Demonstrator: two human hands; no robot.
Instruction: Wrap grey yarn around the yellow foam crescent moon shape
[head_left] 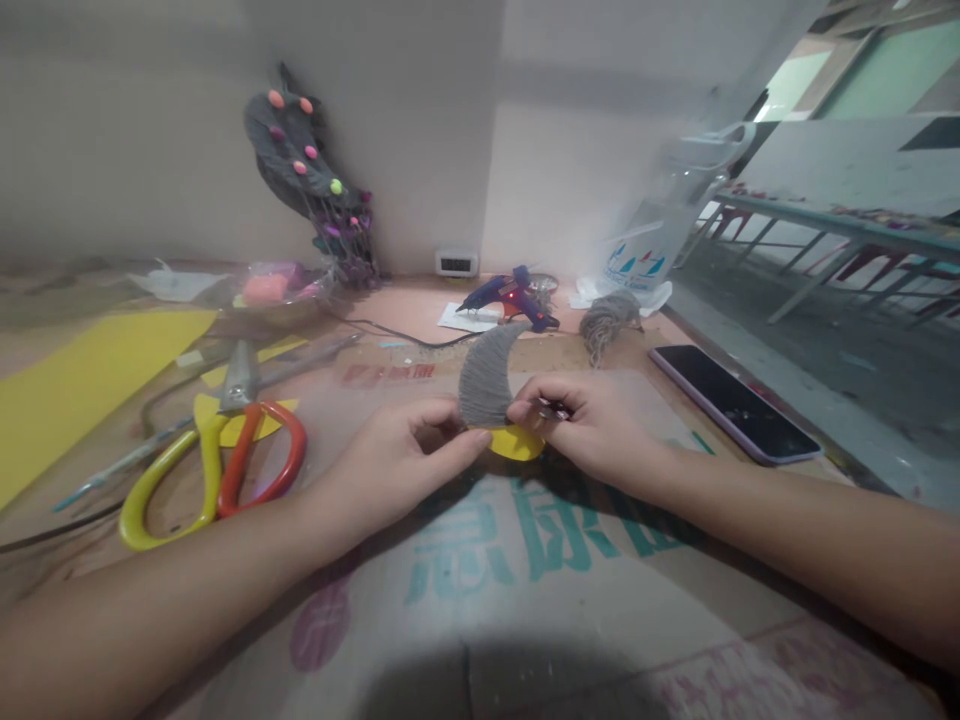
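Note:
A yellow card crescent (517, 443), most of it wrapped in grey yarn (486, 378), is held upright between my hands, with bare yellow at its lower end. My left hand (409, 455) pinches its lower left side between thumb and fingers. My right hand (581, 420) is closed at its lower right edge, thumb and forefinger pressed against the wrapping. A small, dark, tangled bit that looks like yarn shows between the fingers of the right hand; its detail is blurred.
Scissors (225, 450) with yellow and red handles lie left, near yellow sheet (97, 380). Behind stand a blue glue gun (506, 292) with a red light, a small digital clock (457, 263) and a yarn bundle (609, 322). A phone (735, 402) lies right; a decorated grey crescent (289, 150) hangs on the wall.

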